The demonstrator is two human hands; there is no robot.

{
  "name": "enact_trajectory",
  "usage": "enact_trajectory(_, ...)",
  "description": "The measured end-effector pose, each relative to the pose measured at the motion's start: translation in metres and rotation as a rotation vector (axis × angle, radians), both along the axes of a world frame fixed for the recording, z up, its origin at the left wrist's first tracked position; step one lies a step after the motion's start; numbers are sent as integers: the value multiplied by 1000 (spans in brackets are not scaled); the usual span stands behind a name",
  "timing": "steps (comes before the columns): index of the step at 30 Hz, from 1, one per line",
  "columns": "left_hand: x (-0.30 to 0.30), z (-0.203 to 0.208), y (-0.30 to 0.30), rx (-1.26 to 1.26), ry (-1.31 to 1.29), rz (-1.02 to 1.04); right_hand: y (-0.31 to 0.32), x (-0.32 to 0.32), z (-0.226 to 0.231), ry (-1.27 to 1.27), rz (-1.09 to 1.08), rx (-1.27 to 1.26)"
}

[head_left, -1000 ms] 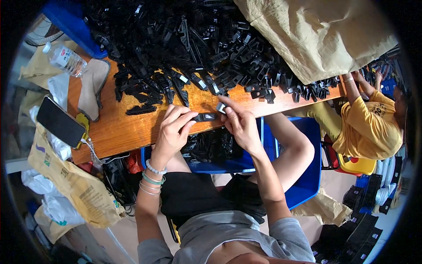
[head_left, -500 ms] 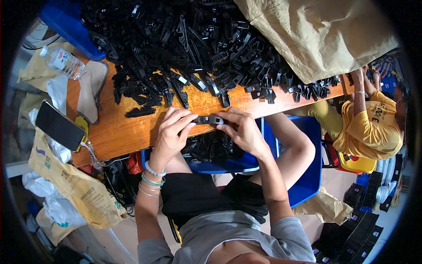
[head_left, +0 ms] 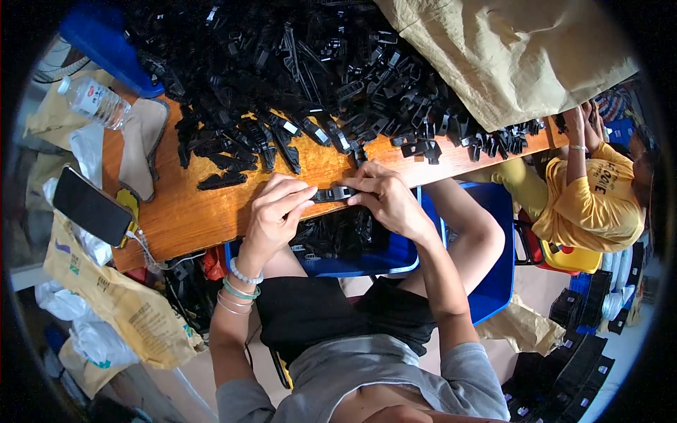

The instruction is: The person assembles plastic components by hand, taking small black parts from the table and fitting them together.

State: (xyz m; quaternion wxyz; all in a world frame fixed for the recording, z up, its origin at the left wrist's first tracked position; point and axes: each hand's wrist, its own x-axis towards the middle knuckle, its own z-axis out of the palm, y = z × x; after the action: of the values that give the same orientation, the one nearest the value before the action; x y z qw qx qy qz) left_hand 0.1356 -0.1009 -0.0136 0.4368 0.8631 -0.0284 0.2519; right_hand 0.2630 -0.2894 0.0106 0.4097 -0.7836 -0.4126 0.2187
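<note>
Between my two hands, over the table's near edge, is a small black plastic buckle-like part (head_left: 333,194) with a greyish, shiny right end. My left hand (head_left: 273,209), beaded bracelet and bangles on its wrist, pinches the left end between thumb and forefinger. At the right end, my right hand (head_left: 388,199) grips it with thumb and fingers. Just beyond lie several loose black strap-like plastic parts (head_left: 285,151), some with small white patches. A big heap of similar black parts (head_left: 282,63) covers the far side of the table.
The wooden table (head_left: 176,218) carries a phone (head_left: 94,206), a water bottle (head_left: 99,102) and a beige cloth piece (head_left: 141,148) at left. A blue bin (head_left: 381,264) with black parts sits below its edge. Brown paper (head_left: 515,56) lies far right; a person in yellow (head_left: 589,197) sits beyond.
The view has shifted slightly. My right hand's fingers have moved a little on the black part; both hands still hold it at the table edge.
</note>
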Motion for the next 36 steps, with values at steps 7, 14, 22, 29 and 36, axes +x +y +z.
enact_trajectory(7, 4, -5, -3, 2, -24, -28, 11, -21, 3, -390, -31, -8)
enact_trajectory(14, 5, 7, 3, 110, -64, 227, -20, -20, 8, -125, -53, 27)
enact_trajectory(22, 25, 0, -11, 495, 149, 448, 19, -7, -22, -687, -567, -12)
enact_trajectory(29, -10, 6, -21, -76, 39, 372, -2, -14, -10, -337, -584, 165)
enact_trajectory(36, 8, 10, -10, -87, 171, 152, -6, -13, -14, 29, -518, 368)
